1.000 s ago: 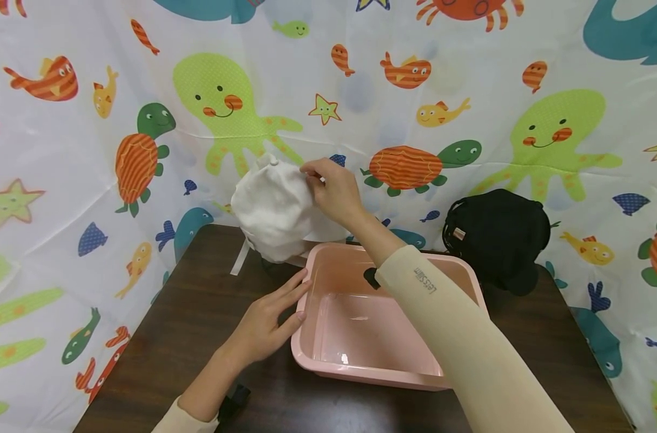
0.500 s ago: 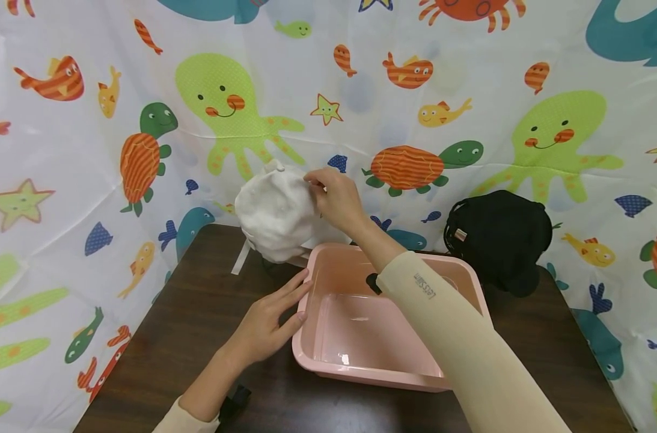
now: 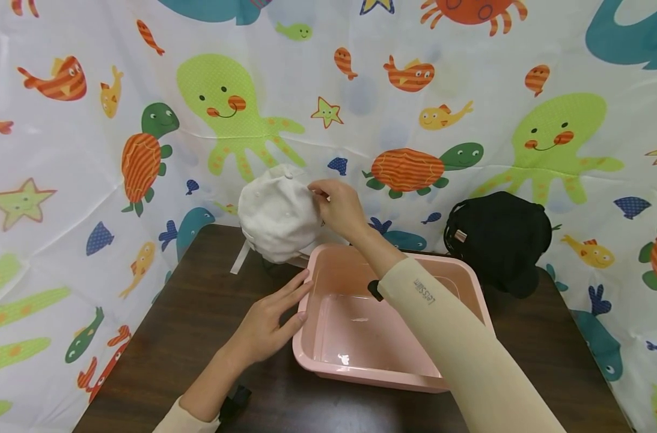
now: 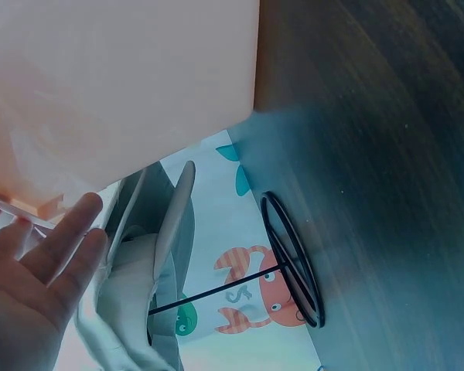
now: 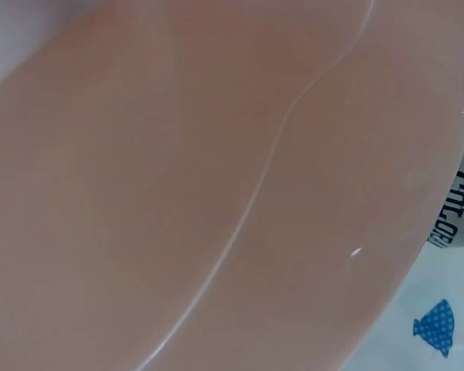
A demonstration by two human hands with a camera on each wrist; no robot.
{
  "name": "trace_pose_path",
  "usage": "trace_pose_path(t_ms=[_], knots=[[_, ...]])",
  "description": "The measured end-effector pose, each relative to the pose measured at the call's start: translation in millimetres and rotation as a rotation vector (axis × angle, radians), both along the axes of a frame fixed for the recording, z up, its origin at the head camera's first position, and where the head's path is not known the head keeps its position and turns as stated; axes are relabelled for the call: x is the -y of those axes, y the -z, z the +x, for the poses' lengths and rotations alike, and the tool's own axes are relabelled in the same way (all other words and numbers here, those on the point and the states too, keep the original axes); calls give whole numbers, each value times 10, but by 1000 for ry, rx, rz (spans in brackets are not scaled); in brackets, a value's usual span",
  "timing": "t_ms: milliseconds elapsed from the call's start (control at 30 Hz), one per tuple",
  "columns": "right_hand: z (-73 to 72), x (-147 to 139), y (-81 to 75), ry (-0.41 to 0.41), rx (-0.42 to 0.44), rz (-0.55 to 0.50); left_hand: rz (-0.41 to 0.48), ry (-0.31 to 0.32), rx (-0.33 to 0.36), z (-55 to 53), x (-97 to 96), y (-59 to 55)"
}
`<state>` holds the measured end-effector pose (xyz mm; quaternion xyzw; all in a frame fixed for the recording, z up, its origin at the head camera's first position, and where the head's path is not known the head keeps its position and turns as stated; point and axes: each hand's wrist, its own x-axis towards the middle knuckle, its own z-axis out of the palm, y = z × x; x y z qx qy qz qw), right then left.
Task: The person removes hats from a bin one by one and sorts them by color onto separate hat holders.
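A white cap [image 3: 276,210] sits at the back left, its crown facing up and forward. My right hand [image 3: 339,207] pinches the cap's upper right side with thumb and fingers, the arm reaching across the pink basin [image 3: 371,381]. In the left wrist view the cap [image 4: 131,286] is over a black wire stand [image 4: 294,267]. Lettering on the cap [image 5: 448,212] shows at the edge of the right wrist view. My left hand [image 3: 268,325] lies with extended fingers touching the basin's left rim; in the left wrist view the hand [image 4: 39,278] is beside the basin wall.
A black cap [image 3: 498,237] stands at the back right of the dark wooden table [image 3: 187,313]. A white strap [image 3: 240,258] lies left of the white cap. Behind everything hangs a curtain [image 3: 360,120] printed with sea animals.
The white cap and my right hand have come down slightly, and the cap's top looks rounder. My left hand has stayed at the basin rim.
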<state>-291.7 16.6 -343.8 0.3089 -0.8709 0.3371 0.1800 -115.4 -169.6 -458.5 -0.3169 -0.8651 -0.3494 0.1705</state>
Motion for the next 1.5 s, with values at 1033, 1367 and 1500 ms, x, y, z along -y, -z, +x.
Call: trace_pose_path(t_ms=[1033,1367,1500], knots=[[91,-435,-184,82,53,116,-56,-25,-5,19,1,-75],[244,-772,-379,100,80,158,-47,-30,8,22,10,-228],[325,-921,-424,106,102,174,-56,-40,-10,25,40,-302]])
